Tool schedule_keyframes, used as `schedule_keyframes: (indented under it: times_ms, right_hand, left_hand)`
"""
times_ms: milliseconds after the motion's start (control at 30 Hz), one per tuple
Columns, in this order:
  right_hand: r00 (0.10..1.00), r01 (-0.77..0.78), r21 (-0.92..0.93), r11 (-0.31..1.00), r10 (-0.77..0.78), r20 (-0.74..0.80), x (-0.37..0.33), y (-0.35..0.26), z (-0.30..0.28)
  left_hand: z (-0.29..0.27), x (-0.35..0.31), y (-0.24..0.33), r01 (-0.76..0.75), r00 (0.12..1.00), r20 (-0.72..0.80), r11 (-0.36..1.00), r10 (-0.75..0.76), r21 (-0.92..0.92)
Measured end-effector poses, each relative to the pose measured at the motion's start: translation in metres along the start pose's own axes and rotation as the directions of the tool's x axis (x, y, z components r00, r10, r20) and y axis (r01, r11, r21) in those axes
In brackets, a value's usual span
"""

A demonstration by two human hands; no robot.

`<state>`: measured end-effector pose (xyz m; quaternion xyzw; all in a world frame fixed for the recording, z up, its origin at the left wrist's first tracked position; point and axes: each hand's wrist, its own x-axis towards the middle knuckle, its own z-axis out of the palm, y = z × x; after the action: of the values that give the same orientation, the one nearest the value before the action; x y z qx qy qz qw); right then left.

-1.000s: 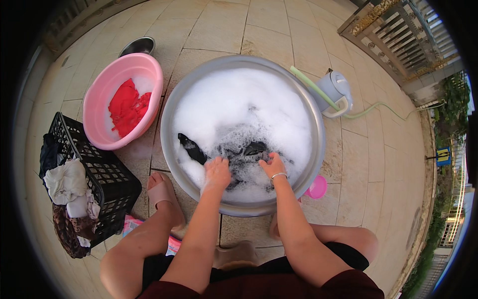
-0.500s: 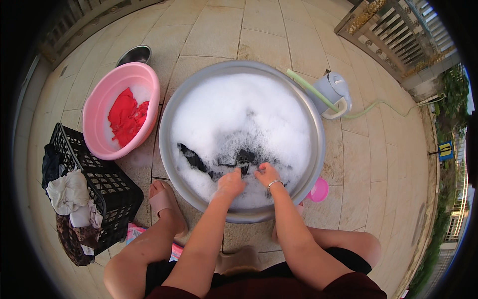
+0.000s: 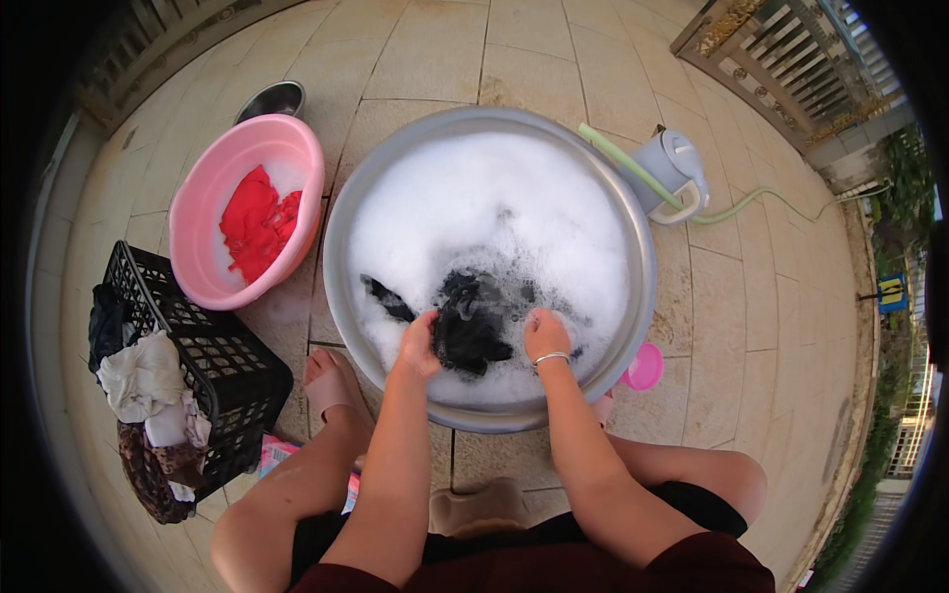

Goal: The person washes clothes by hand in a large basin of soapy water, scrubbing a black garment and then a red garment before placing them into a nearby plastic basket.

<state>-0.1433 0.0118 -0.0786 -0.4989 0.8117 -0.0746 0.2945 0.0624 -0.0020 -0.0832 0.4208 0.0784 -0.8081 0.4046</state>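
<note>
Cloth in basin, tub and crate left, bowl behind tub, hose right

The one view looks from the person's head through a wide fisheye lens, pointing steeply down and a little forward; the basin sits near and close to centre, knees at the lower edge, a gate farther off, upper right.

Basin smooth metal; dark garment wet cloth; tub smooth plastic.
</note>
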Motion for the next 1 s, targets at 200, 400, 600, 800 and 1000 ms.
schedule_keyframes:
  times_ms: [200, 400, 600, 800, 1000]
  right_hand:
    - [0.98, -0.016, 0.601, 0.799, -0.107, 0.169, 0.01, -0.036, 0.013]
    - [0.761, 0.599, 0.213, 0.772, -0.465, -0.453, -0.028, -0.075, -0.003]
    - [0.5, 0.856, 0.204, 0.475, -0.86, -0.099, -0.097, -0.118, -0.006]
    - [0.502, 0.84, 0.204, 0.503, -0.863, 0.063, -0.116, -0.112, -0.001]
    - [0.745, 0.666, 0.265, 0.697, -0.64, -0.187, -0.073, -0.114, -0.058]
  left_hand:
    - [0.004, 0.005, -0.017, 0.123, 0.979, 0.147, 0.985, -0.14, 0.121]
    - [0.022, -0.002, -0.032, 0.169, 0.974, 0.095, 0.939, -0.206, 0.299]
    - [0.029, -0.017, -0.026, 0.048, 0.998, 0.03, 0.976, -0.056, 0.213]
    - [0.027, -0.017, -0.022, 0.024, 0.992, 0.122, 0.995, -0.036, 0.101]
    - [0.027, -0.017, -0.015, -0.01, 0.977, 0.212, 1.0, 0.015, -0.027]
